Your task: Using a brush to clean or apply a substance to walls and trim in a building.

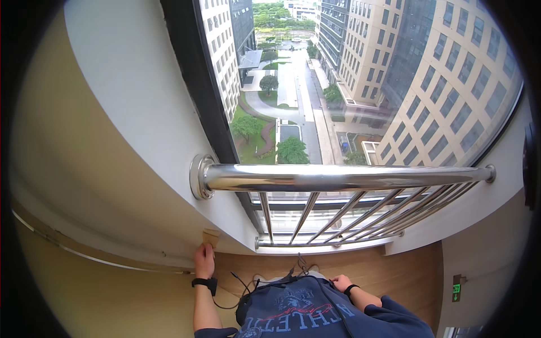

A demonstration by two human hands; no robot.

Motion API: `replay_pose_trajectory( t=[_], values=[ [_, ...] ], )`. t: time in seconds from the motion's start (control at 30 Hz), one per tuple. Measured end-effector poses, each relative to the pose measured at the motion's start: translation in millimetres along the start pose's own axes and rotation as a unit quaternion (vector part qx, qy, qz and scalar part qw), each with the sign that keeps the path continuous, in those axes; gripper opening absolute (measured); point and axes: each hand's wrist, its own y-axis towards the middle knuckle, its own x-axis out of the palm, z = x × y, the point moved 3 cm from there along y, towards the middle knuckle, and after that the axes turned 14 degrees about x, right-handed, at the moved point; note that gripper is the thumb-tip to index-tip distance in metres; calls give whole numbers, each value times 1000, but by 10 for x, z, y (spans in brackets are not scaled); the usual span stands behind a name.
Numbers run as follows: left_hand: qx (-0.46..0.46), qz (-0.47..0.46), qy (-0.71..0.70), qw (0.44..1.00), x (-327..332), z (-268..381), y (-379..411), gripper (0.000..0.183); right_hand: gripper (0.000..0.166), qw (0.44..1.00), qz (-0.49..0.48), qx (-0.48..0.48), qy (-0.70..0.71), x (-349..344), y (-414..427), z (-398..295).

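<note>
My left hand (205, 258) pinches a small tan, flat rectangular piece (211, 238) between thumb and fingers, against the pale wall left of the window; whether it is paper or a cloth I cannot tell. A black band circles that wrist. My right hand (340, 282) rests by the right side of my dark blue shirt, near a black cable, its fingers partly hidden, so whether it holds anything cannot be told. A black band is on this wrist too.
A polished metal handrail (338, 176) with slanting bars crosses in front of the tall window. Black cables (291, 276) hang at my waist above the wood-look floor (405, 270). A green lit exit sign (456, 288) is on the right wall. Buildings and trees stand outside.
</note>
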Motion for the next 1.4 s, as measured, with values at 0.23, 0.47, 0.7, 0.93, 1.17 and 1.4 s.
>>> replay_pose_trajectory(
  t=[0.23,0.47,0.7,0.93,1.17,1.4],
  values=[
    [-226,-86,106,965,-9,-1225,-803,44,53,1000,-21,-8,-5,149,164,339],
    [-371,5,41,928,-259,-1330,-823,47,51,1000,-1,1,-21,155,218,232],
    [-305,-149,226,913,-158,-1417,-593,53,44,1000,7,-28,-10,86,143,58],
    [-189,-143,120,964,-378,198,-21,39,43,1000,8,-12,-8,12,64,50],
    [-92,-42,-17,995,-751,1412,-20,19,42,999,-15,-36,12,268,384,370],
    [33,71,-100,992,-381,1535,-25,14,48,999,-8,-43,-26,385,444,415]
  ],
)
